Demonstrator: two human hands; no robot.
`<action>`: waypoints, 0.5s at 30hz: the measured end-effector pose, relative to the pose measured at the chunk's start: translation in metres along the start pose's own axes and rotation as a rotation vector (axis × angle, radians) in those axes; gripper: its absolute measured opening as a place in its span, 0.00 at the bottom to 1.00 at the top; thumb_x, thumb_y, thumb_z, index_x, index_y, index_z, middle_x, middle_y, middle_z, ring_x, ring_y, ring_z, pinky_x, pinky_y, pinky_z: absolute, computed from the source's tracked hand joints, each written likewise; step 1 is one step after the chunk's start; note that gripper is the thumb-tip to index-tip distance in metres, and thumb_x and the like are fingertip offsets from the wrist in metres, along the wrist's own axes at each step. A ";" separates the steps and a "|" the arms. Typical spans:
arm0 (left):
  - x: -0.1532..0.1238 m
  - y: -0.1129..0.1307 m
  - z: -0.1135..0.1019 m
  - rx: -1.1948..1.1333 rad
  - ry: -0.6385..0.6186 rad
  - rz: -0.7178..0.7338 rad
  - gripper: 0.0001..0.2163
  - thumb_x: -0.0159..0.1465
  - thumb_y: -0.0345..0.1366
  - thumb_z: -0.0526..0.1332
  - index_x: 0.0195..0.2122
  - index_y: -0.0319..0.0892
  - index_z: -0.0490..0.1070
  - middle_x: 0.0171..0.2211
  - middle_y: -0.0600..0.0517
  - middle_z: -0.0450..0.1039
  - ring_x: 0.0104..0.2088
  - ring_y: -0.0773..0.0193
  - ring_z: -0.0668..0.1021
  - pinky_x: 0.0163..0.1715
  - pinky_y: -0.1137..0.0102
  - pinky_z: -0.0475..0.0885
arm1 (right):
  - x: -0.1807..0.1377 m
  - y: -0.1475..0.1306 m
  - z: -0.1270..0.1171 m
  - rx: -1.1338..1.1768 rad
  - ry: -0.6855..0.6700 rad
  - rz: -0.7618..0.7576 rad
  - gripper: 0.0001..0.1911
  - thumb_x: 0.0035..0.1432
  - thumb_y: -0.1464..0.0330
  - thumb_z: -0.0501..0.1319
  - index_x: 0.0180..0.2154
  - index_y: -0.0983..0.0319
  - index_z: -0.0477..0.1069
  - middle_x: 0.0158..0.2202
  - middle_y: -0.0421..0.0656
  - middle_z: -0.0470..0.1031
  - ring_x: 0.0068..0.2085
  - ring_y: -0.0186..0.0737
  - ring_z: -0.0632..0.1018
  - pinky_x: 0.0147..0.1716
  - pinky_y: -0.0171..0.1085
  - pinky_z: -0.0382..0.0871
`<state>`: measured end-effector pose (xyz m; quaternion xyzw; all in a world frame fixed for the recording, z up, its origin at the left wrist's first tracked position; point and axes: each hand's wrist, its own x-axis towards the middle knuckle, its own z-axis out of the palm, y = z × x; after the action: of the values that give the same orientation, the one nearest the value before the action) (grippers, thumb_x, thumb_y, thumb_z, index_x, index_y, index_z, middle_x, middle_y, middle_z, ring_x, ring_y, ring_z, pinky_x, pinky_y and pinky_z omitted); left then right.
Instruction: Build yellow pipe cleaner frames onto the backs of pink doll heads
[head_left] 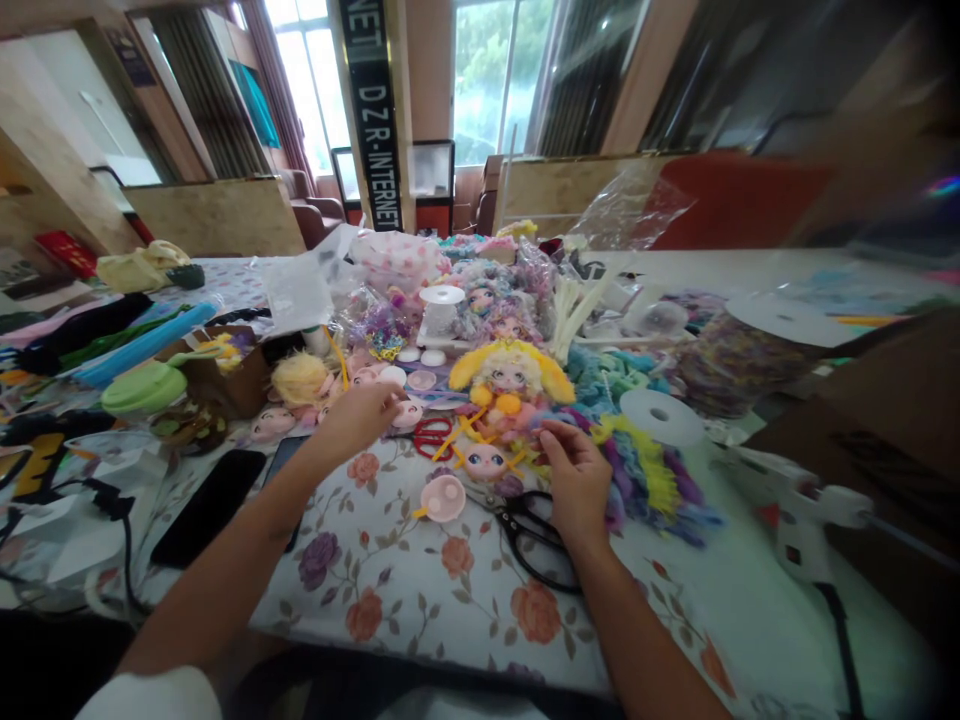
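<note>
My left hand (367,412) reaches over a group of doll faces, its fingers drawn together beside a small white disc (392,376) and a doll face (409,413). What they hold, if anything, is hidden. My right hand (577,468) is closed in a pinch by some colourful yarn; the thing in it is too small to make out. Between the hands lie a doll face with yellow strips (484,460), a pink face shell (443,498) seen from its hollow side and red-handled scissors (433,438). Black-handled scissors (536,540) lie partly behind my right wrist. A yellow-eared doll (511,372) lies beyond.
A phone (208,507) and white power strip (82,510) lie at left, near a green-lidded jar (146,388). A glue gun (806,520), white spool (661,415) and cardboard box (870,430) stand at right. Bagged dolls and yarn pile up behind.
</note>
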<state>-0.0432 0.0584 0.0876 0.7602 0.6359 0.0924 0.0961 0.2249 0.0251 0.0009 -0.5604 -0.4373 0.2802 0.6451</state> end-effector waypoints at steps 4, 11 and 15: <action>-0.036 0.014 0.029 -0.216 -0.203 0.161 0.11 0.61 0.40 0.53 0.33 0.46 0.73 0.32 0.51 0.76 0.33 0.60 0.75 0.31 0.70 0.65 | 0.006 -0.005 0.004 -0.410 -0.366 -0.322 0.13 0.60 0.66 0.52 0.39 0.66 0.71 0.35 0.49 0.77 0.32 0.40 0.77 0.29 0.36 0.71; -0.057 0.007 0.057 -0.455 -0.312 0.393 0.20 0.49 0.20 0.53 0.38 0.47 0.74 0.44 0.50 0.70 0.42 0.62 0.73 0.44 0.69 0.67 | 0.015 -0.022 0.049 -0.727 -0.848 -0.722 0.14 0.48 0.79 0.59 0.37 0.62 0.75 0.39 0.49 0.76 0.43 0.45 0.72 0.42 0.39 0.65; -0.060 0.010 0.072 -0.419 -0.234 0.392 0.13 0.49 0.24 0.60 0.34 0.45 0.75 0.41 0.49 0.69 0.40 0.61 0.72 0.40 0.69 0.67 | 0.017 -0.019 0.072 -0.821 -0.910 -0.796 0.08 0.49 0.79 0.58 0.28 0.65 0.75 0.34 0.53 0.76 0.42 0.48 0.71 0.42 0.41 0.63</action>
<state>-0.0256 -0.0042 0.0197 0.8374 0.4289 0.1503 0.3037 0.1669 0.0701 0.0226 -0.3838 -0.9025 0.0430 0.1905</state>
